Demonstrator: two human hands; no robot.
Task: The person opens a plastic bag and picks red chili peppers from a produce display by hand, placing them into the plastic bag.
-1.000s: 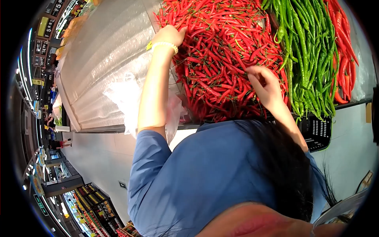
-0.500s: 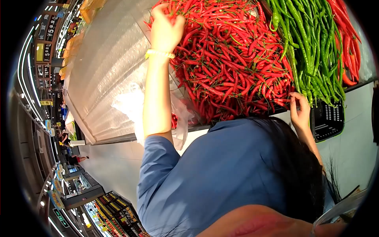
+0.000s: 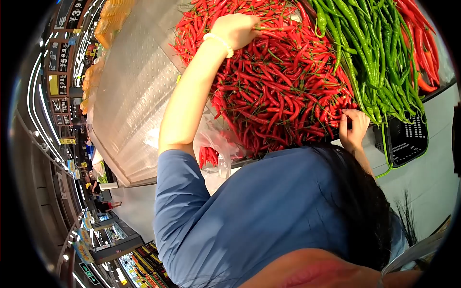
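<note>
A large heap of slender red chili peppers (image 3: 283, 86) with green stems fills the upper middle. My left hand (image 3: 235, 32), with a pale bracelet on its wrist, is over the heap's upper part. Its fingers are closed, and a red chili sticks out at the fingertips. At the heap's lower right edge, my right hand (image 3: 354, 127) is curled, thumb and fingertips pinched at some red chilies; exactly how many they hold is hidden. Below my left forearm, a clear plastic bag (image 3: 223, 144) shows red chilies (image 3: 208, 156) inside, by the counter's near edge.
Long green peppers (image 3: 372, 53) lie right of the heap, with larger red peppers (image 3: 417, 43) beyond. A black perforated basket (image 3: 408, 141) is below them at right. A textured pale counter surface (image 3: 139, 91) extends left. Price signs (image 3: 58, 56) and shop shelves line the far left.
My left hand has moved right and slightly down across the heap. My right hand has shifted slightly left, its fingers still curled. The bag's red chilies show more fully.
</note>
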